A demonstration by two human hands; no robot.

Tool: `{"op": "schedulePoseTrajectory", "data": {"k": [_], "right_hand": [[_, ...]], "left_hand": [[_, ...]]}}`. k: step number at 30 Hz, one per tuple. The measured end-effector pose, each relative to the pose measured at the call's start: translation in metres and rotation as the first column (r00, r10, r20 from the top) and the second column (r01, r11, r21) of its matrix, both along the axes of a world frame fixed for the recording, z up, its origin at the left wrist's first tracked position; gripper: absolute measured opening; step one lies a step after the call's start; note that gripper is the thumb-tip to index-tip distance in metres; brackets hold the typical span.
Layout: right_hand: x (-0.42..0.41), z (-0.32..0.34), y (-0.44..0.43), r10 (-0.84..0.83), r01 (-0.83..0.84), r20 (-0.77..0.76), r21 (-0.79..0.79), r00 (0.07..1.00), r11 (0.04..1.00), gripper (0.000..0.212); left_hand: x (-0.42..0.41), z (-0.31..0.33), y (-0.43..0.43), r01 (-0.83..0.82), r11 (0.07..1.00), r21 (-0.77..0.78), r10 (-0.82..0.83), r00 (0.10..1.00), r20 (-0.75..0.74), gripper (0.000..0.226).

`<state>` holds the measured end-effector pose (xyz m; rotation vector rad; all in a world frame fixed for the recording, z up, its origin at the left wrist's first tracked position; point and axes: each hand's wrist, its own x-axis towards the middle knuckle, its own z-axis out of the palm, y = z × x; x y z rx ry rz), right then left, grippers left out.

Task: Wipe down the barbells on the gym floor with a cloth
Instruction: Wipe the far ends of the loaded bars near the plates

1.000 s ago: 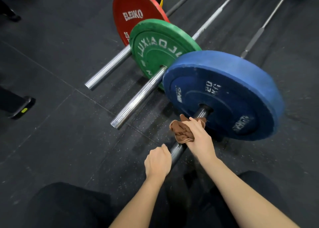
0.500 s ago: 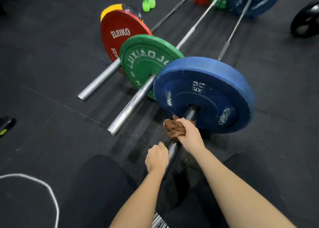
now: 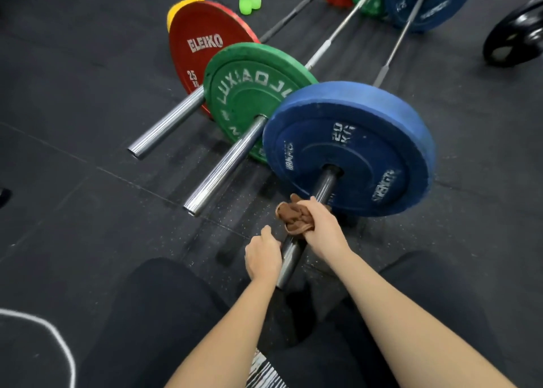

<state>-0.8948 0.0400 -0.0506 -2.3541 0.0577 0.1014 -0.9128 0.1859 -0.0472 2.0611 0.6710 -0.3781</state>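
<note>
Two green spray bottles (image 3: 246,4) stand on the black floor (image 3: 73,93). Loose black plate (image 3: 514,35) far right. White line (image 3: 60,336) near left.

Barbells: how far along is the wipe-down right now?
Done: nothing shows as finished. In hand: the right hand wraps the brown cloth round the blue-plate sleeve; the left hand holds its end. Left: green-plate sleeve and red-plate sleeve lie untouched.

Markings on the plates
Red plate (image 3: 205,55): "ELEIKO", "25 KG". Green plate (image 3: 252,93): "LUXIAOJ…". Blue plate (image 3: 352,140): "20 KG".
</note>
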Motion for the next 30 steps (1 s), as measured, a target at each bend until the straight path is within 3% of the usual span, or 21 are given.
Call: {"op": "schedulePoseTrajectory", "data": {"k": [2,5,8,12,15,20,25,30], "right_hand": [[0.001,-0.004,0.006,-0.042,0.041,0.025,0.039,0.999,0.998,0.059],[-0.01,-0.005,0.011,-0.086,0.079,0.037,0.158,0.996,0.984,0.046],[-0.042,-0.003,0.022,-0.027,0.025,0.02,0.125,0.999,0.992,0.061],[-0.082,-0.008,0.028,0.116,-0.119,0.033,0.166,0.993,0.979,0.063],[-0.061,-0.004,0.016,0.166,-0.165,-0.002,0.102,0.986,0.981,0.058],[-0.054,0.009,0.03,-0.021,0.02,0.009,0.151,1.0,0.988,0.053],[-0.1,-0.001,0.031,0.147,-0.143,-0.007,0.199,0.989,0.97,0.059],[-0.093,-0.004,0.036,0.063,-0.075,0.091,0.129,0.994,0.989,0.054]], "left_hand": [[-0.01,-0.001,0.009,-0.065,0.987,-0.145,0.062,0.998,-0.024,0.052],[-0.025,-0.017,0.025,-0.056,0.912,-0.407,-0.003,0.99,-0.142,0.042],[-0.029,-0.021,0.034,0.054,0.889,-0.454,-0.123,0.984,-0.125,0.03],[-0.023,-0.016,0.051,-0.081,0.78,-0.62,-0.115,0.956,-0.27,0.029],[-0.022,-0.015,0.061,-0.118,0.754,-0.646,-0.104,0.95,-0.295,0.03],[-0.027,-0.003,0.071,-0.026,0.766,-0.643,-0.152,0.964,-0.22,0.053],[-0.034,0.006,0.07,0.031,0.787,-0.616,-0.137,0.982,-0.126,0.053],[-0.036,0.012,0.067,0.148,0.803,-0.577,-0.221,0.974,-0.058,0.051]]}}
